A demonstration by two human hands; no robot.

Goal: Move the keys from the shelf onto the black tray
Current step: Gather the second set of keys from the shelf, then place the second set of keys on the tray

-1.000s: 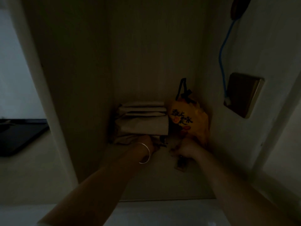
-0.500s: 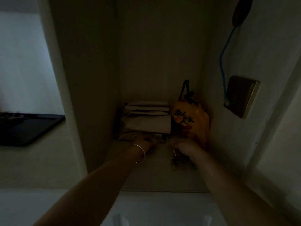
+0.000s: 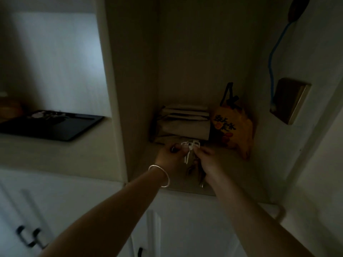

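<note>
In the dim shelf niche (image 3: 228, 175), both hands meet over a bunch of keys (image 3: 189, 148). A pale white tag or ring shows at the top of the bunch, and darker keys hang down between the hands. My left hand (image 3: 171, 154), with a silver bangle on its wrist, pinches the bunch from the left. My right hand (image 3: 206, 159) pinches it from the right. The black tray (image 3: 70, 128) lies on the counter to the left, past the shelf's side wall, with some small dark items on its far part.
A stack of folded paper bags (image 3: 185, 123) and an orange pouch (image 3: 233, 130) fill the back of the niche. A wall plate (image 3: 289, 101) with a blue cable (image 3: 272, 58) is on the right wall. White cabinet doors with dark handles (image 3: 27, 236) lie below.
The view has swung left and down, showing more of the tray. Both hands have come together and lifted the keys off the shelf floor; the white tag now shows between the fingers.
</note>
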